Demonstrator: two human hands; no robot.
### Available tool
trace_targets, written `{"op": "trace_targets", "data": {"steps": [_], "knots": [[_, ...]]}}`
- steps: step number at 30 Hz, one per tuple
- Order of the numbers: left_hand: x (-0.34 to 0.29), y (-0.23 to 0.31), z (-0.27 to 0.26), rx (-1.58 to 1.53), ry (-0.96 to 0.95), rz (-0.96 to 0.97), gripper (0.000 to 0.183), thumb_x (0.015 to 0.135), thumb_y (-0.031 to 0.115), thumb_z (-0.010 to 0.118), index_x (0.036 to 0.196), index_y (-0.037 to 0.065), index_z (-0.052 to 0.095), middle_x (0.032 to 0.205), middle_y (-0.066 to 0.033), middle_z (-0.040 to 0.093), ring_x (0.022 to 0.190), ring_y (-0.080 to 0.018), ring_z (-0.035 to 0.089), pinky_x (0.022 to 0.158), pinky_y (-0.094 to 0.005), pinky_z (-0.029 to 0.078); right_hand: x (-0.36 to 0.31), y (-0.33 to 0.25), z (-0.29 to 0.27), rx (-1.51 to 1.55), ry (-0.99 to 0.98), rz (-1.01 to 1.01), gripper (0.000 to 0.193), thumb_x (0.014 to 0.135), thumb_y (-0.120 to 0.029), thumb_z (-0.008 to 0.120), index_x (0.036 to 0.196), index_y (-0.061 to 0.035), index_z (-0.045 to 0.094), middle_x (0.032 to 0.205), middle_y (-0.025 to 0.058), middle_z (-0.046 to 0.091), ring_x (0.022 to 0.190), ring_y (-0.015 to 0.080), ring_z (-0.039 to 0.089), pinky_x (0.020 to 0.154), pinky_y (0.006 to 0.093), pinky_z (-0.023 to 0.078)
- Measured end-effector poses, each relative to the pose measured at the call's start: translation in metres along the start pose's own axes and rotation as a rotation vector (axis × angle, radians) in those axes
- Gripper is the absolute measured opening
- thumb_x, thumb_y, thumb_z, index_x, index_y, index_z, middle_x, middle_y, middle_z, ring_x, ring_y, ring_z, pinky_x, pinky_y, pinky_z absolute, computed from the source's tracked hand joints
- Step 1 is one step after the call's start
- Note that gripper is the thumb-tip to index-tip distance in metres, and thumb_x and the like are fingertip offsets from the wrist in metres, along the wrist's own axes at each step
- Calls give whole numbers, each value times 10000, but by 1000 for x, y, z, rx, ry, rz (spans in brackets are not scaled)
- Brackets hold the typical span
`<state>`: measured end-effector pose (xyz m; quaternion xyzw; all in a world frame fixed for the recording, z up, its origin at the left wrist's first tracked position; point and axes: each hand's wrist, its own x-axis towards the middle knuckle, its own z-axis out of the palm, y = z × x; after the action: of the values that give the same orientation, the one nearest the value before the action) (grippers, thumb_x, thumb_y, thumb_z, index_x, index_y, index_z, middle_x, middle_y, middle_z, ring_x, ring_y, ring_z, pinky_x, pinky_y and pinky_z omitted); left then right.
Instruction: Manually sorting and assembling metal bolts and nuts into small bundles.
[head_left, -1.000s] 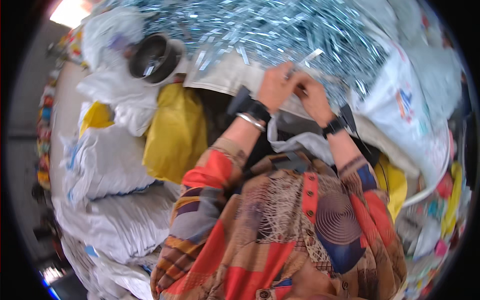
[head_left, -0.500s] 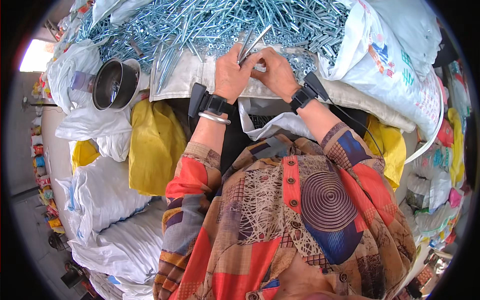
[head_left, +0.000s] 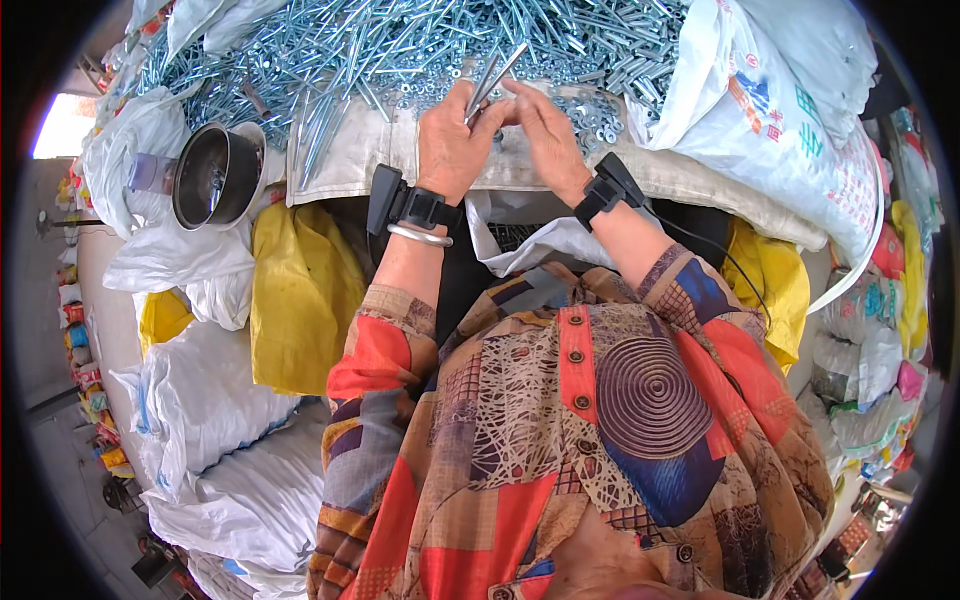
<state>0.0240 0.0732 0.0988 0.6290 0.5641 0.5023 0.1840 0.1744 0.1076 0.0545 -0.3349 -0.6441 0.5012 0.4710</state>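
Observation:
My left hand (head_left: pixel 450 148) is closed around two slim metal rods (head_left: pixel 497 80), whose ends stick up past the fingers. Close against it, my right hand (head_left: pixel 548 135) has its fingertips drawn together beside the left thumb and the rods. Anything small between those right fingertips is hidden. Both hands are over the near edge of a pale cloth-covered surface (head_left: pixel 370 155). Just beyond them spreads a heap of long silvery rods (head_left: pixel 430 35), with loose nuts and washers (head_left: pixel 595 118) along its near side.
A dark round pot (head_left: pixel 222 180) with a few metal pieces inside stands at the left. White plastic bags (head_left: pixel 775 120) rest on the right. Yellow cloth (head_left: pixel 305 300) hangs below the left edge, and filled white sacks (head_left: pixel 225 400) lie beside my left arm.
My right fingers have straightened from a rounded pinch and come closer to the left thumb. The rods in my left hand have tipped slightly. The whole view has shifted a little.

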Motion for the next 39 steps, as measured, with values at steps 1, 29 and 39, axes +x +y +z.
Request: {"op": "trace_targets", "data": {"steps": [1, 29, 39], "knots": [[0, 0, -1, -1, 1, -3, 343, 852, 283, 770, 858, -3, 581, 703, -90, 636, 616, -159, 589, 572, -298, 473, 2, -4, -3, -15, 36, 94, 475, 1043, -341, 456, 1392, -20, 489, 1063, 132, 685, 1001, 176, 649, 927, 307, 479], [-2, -4, 2, 46, -8, 44, 361, 858, 273, 770, 814, 8, 528, 672, -95, 596, 573, -161, 534, 536, -308, 449, 2, 6, -2, -90, 64, 53, 653, 1037, -478, 393, 1425, 46, 409, 900, 74, 653, 907, 166, 599, 970, 323, 415], [-2, -9, 0, 53, 32, 126, 362, 863, 281, 762, 811, 14, 523, 644, -98, 586, 550, -191, 532, 525, -315, 440, -1, 6, -4, -25, 98, 84, 514, 1022, -408, 468, 1334, -4, 522, 862, 94, 639, 859, 230, 620, 826, 358, 478]]}}
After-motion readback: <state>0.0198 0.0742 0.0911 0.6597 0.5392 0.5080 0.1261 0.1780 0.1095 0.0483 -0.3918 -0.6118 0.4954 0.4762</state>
